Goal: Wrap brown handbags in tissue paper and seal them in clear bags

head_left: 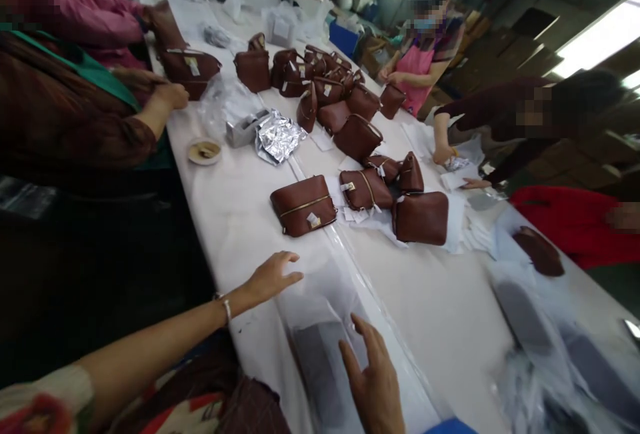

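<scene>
My left hand [274, 278] hovers over the near part of the table, thumb and fingers apart, holding nothing. Closer to me, my right hand [374, 375] is also open, its fingers spread beside a grey flat piece [320, 361] that lies on white tissue paper [325, 287]. Whether the right hand touches the paper, I cannot tell. Just beyond my left hand stands a brown leather handbag [305, 206] with a gold zip and a white tag. To its right are another zipped brown bag [364, 189] and a plain-sided brown bag [421, 218].
Many brown bags fill the middle of the white table [210, 201]. Crumpled silver foil [280, 137], a tape dispenser [245, 129] and a small dish [204, 151] lie toward the left edge. Plastic-wrapped grey pieces [525, 314] lie at right. Several co-workers stand along both sides.
</scene>
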A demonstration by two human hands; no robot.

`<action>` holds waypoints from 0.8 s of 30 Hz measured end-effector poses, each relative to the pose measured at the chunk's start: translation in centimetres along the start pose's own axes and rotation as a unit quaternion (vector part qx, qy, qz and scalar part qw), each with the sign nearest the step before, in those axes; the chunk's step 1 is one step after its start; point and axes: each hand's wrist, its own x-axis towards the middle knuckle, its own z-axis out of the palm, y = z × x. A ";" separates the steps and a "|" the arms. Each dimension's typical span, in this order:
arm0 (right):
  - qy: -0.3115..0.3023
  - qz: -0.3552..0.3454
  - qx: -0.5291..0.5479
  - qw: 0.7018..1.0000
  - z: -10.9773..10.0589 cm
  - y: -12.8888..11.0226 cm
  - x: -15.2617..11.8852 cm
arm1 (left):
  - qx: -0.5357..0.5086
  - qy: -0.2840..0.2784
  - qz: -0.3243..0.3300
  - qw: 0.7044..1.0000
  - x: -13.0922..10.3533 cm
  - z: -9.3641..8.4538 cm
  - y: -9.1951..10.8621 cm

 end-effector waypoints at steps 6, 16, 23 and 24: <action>-0.043 -0.117 -0.206 0.971 2.5 -5.9 3.5 | -0.041 -0.163 0.055 0.984 1.9 3.3 0.3; -0.194 -0.129 -0.258 0.938 2.7 -6.5 8.1 | 0.123 -0.172 0.410 0.887 -2.5 2.3 -0.5; -0.112 -0.095 -0.230 0.962 1.0 -5.1 4.2 | 0.034 -0.226 0.291 0.929 1.9 1.5 -3.0; -0.101 -0.088 -0.227 0.965 1.2 -5.2 4.1 | 0.023 -0.225 0.283 0.932 2.8 1.9 -2.9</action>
